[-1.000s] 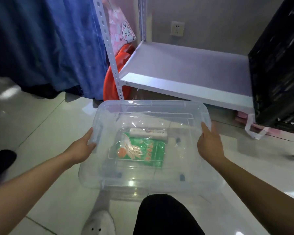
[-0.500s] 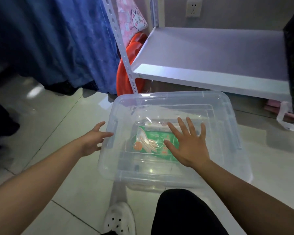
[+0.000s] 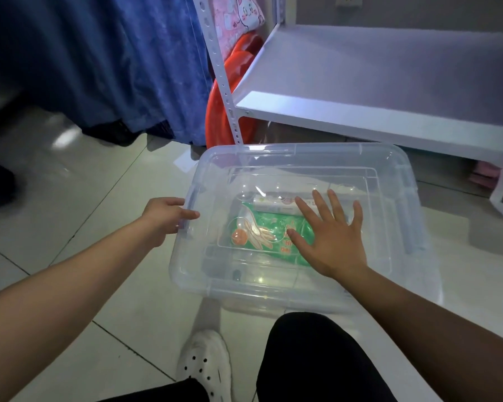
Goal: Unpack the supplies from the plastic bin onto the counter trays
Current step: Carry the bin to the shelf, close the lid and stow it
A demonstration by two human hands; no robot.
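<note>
A clear plastic bin (image 3: 401, 216) with its clear lid on sits on the tiled floor in front of me. Through the lid I see a green packet (image 3: 262, 230) with a printed picture and a white tube-shaped pack (image 3: 273, 202) behind it. My right hand (image 3: 331, 236) lies flat on the lid, fingers spread, over the green packet. My left hand (image 3: 166, 217) is at the bin's left side, its fingers curled on the left lid latch (image 3: 190, 220).
A white metal shelf (image 3: 389, 91) stands just behind the bin, its perforated post (image 3: 224, 82) at the bin's far left corner. A red basin (image 3: 233, 111) leans behind the post. A blue curtain (image 3: 114, 62) hangs at left. My knee and white shoe (image 3: 206, 369) are below the bin.
My right hand left the bin's right edge and came down flat on the lid. My left hand came off the left edge, then closed on the left latch. The view moved closer.
</note>
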